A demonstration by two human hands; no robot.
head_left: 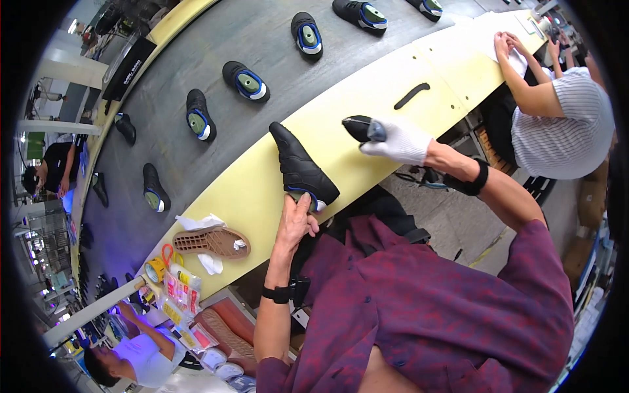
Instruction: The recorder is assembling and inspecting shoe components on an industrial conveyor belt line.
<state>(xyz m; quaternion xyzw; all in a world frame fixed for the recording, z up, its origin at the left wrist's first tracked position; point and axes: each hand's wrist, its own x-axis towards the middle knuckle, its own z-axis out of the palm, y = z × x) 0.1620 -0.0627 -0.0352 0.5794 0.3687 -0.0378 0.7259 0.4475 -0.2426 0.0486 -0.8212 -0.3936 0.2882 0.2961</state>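
Observation:
On the pale yellow table a black shoe (298, 164) stands in front of me, its toe pointing away and up to the left. My left hand (298, 223) grips its heel, with fingers at the blue-edged opening, where a green last shows. To the right of the shoe, my right hand (400, 141), in a white glove, is closed round the greyish handle of a black pointed tool (357, 128), shaped like a small iron. The tool is apart from the shoe. Further right on the table lies a curved black strip (411, 96).
Beyond the table, a grey conveyor belt (262, 42) carries several black shoes with green lasts. At left lie a brown shoe sole (213, 242) with white paper, a yellow tape roll (155, 270) and plastic packets (180, 295). A person (560, 121) works at far right.

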